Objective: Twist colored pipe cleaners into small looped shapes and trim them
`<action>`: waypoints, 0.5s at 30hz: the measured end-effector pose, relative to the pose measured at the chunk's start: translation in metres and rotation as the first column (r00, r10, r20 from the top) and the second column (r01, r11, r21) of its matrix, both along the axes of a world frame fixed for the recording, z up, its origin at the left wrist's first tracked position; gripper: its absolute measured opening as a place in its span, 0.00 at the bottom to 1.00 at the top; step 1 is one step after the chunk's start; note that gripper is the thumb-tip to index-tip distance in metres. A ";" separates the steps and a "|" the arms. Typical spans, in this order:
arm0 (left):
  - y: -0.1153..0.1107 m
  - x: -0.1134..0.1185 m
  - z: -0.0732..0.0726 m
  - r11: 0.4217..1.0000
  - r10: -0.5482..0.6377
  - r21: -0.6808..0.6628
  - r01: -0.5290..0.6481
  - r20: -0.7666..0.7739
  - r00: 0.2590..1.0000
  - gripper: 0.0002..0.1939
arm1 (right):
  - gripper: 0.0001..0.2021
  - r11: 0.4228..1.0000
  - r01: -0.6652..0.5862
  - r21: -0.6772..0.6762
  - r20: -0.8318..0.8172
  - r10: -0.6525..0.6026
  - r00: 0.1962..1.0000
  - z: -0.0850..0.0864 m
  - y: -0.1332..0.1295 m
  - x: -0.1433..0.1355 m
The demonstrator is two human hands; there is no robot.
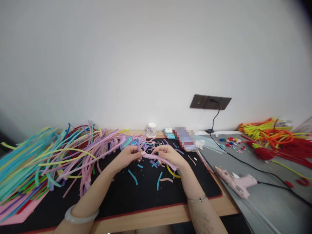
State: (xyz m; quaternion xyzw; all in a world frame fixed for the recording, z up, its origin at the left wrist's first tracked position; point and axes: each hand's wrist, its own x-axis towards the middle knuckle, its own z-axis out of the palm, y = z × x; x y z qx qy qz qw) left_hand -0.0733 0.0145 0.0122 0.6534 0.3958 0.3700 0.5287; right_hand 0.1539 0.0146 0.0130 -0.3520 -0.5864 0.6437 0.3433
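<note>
Between my two hands runs a bundle of pale pink-purple pipe cleaners (161, 158), held over the black mat (146, 198). My left hand (130, 156) pinches its left end, close to a lilac loop that rises above the fingers. My right hand (168, 154) has its fingers closed on the middle of the bundle, whose far end reaches toward the wrist. Short cut pieces lie below, among them a blue piece (133, 177) and a pinkish one (167, 179). A yellow curved piece (173, 172) sits partly hidden under my right hand.
A large heap of colored pipe cleaners (48, 156) covers the left side. Behind my hands stand a white paper cup (151, 128) and a phone (185, 139). On the right lie a pink glue gun (235, 183) with a black cord, small pom-poms (231, 142) and red pipe cleaners (292, 151).
</note>
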 end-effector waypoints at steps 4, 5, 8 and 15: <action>0.001 0.005 -0.003 0.974 0.212 0.058 -0.219 0.114 0.971 0.18 | 0.14 0.986 0.036 -0.166 -0.345 -0.092 0.934 -0.005 0.006 0.000; 0.001 0.007 -0.003 0.966 0.244 0.051 -0.254 0.155 0.957 0.18 | 0.13 0.976 0.043 -0.212 -0.403 -0.127 0.906 -0.005 0.007 -0.002; -0.001 0.011 -0.002 0.952 0.298 -0.020 -0.307 0.310 0.903 0.17 | 0.16 0.951 0.068 -0.302 -0.524 -0.225 0.821 -0.004 0.008 -0.007; -0.016 0.034 0.008 0.941 0.301 -0.302 -0.153 0.542 0.785 0.15 | 0.25 0.989 0.116 -0.097 -0.524 -0.149 0.839 -0.003 -0.004 -0.029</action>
